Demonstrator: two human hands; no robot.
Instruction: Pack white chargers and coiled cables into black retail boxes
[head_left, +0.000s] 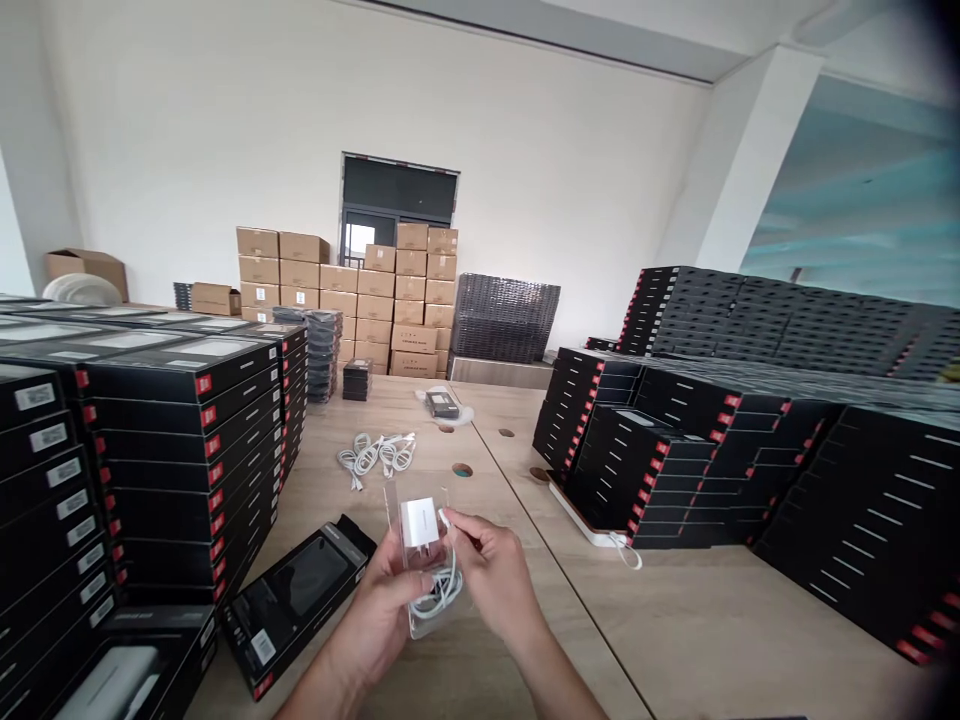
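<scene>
Here, low in the middle of the view, both hands meet over a wooden table [675, 620]. The left hand [386, 600] curls its fingers around a clear plastic tray [429, 622], gripping it from the left. The tray carries a white charger [418, 522] and a coiled white cable [444, 590]. The right hand [491, 570] pinches the cable's end between thumb and fingertips, just beside the charger. An open black box [300, 590] lies near left. More cable bundles [377, 455] lie farther off. Stacked black boxes [187, 450] stand left and right, and cardboard cartons [360, 300] line the far wall.
</scene>
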